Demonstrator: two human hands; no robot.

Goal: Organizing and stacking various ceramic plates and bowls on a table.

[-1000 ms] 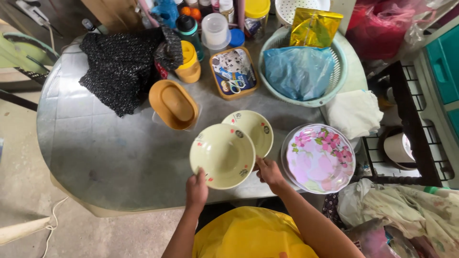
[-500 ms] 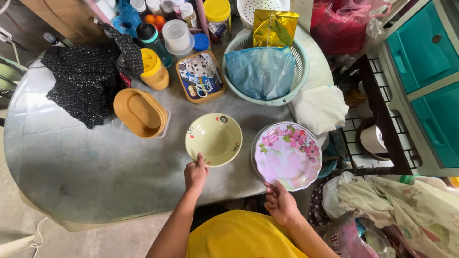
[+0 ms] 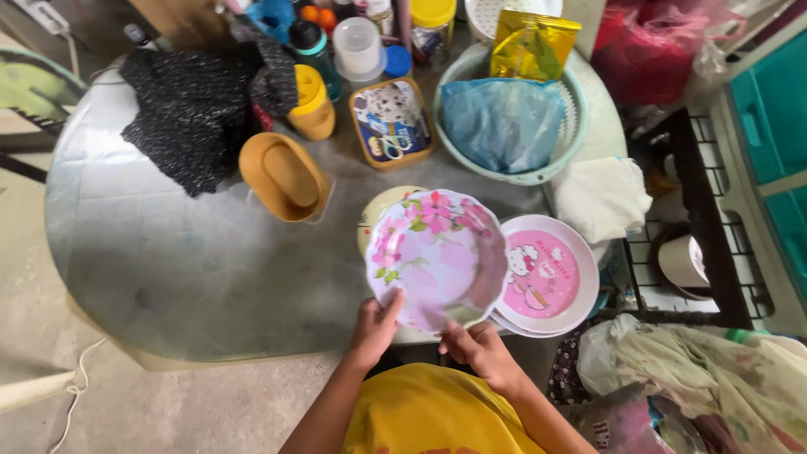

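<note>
At the far left of the frame the round grey counter [image 3: 185, 269] shows a wide bare stretch, with concrete floor [image 3: 34, 252] beyond its edge. In the upper left a black knitted cloth [image 3: 197, 105] lies bunched on the counter, and just right of it stands a yellow jar [image 3: 311, 105]. Below the cloth sits an orange oval lid [image 3: 284, 175] on a clear tub. Along the upper edge stand bottles and a clear cup [image 3: 357, 49], and below the cup lies a square tin [image 3: 392, 124]. In the lower middle the left hand [image 3: 374, 329] has its fingers clenched on the near rim of a floral plate [image 3: 437, 256], thumb on the face. The plate, pale lilac with pink blossoms, is held tilted above the counter near its front edge, in the centre of the frame, covering most of a cream bowl [image 3: 382, 206] that rests on the counter behind it. The right hand [image 3: 479, 345] grasps the same near rim just beside the left, fingers curled under it. Right of the floral plate a pink plate [image 3: 551, 277] with a cartoon figure lies on another plate, partly overlapped by the floral one. Above it a pale green basket [image 3: 538, 172] holds a blue bag [image 3: 503, 122] and a gold packet [image 3: 532, 44]. A white cloth [image 3: 601, 197] lies right of the basket, and a black wire rack [image 3: 714, 244] fills the right side.
</note>
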